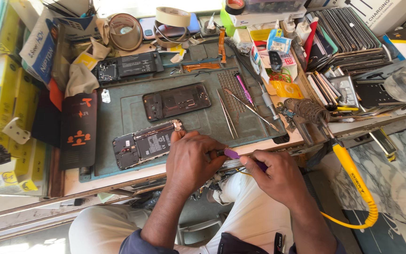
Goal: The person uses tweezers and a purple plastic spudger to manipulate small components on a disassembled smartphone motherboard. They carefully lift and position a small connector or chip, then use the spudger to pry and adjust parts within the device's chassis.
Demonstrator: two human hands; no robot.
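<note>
Both hands meet at the near edge of the green work mat (118,115): the left hand (191,162) curls around one end of a purple-handled tool (232,154), while the right hand (278,176) pinches its other end. Just left of them lies an opened phone (146,143), back cover off and internals exposed; two more stripped phone bodies (177,101) rest farther up the mat, tweezers (226,113) beside them, so disassembly appears done and reassembly remains.

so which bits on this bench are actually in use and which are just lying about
In use:
- left hand
- right hand
- purple-handled tool
- opened phone beside the left hand

Lying about:
- second opened phone
- tweezers
- tape rolls
- soldering iron
- stacked screens
</note>
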